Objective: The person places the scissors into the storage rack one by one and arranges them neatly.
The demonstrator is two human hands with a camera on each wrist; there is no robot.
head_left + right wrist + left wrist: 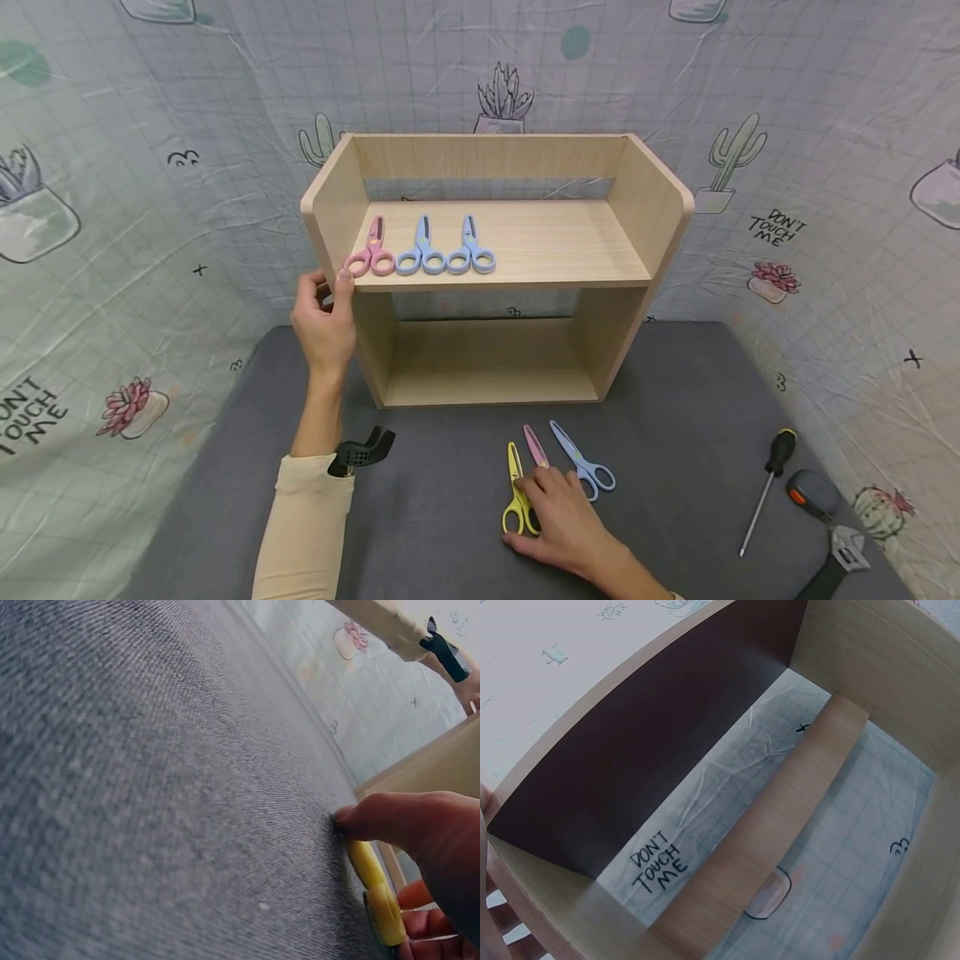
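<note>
My left hand [324, 321] grips the left side panel of the two-tier wooden shelf [487, 387], its thumb at the front edge of the upper board. On that board lie pink scissors [376, 242] and two pairs of blue scissors [423, 242], blades pointing back. Down on the table, my right hand [562, 521] pinches the yellow scissors [513, 467] by the handles. The right wrist view shows its thumb and fingers on either side of the yellow handles [384, 911]. Loose pink scissors [534, 446] lie partly hidden by this hand, with blue scissors [573, 450] just right of them.
At the right side of the grey table [442, 517] lie a screwdriver [768, 479], a dark tape measure [813, 493] and an adjustable wrench [846, 550]. A cloth with cactus prints [225, 167] hangs behind and around the table.
</note>
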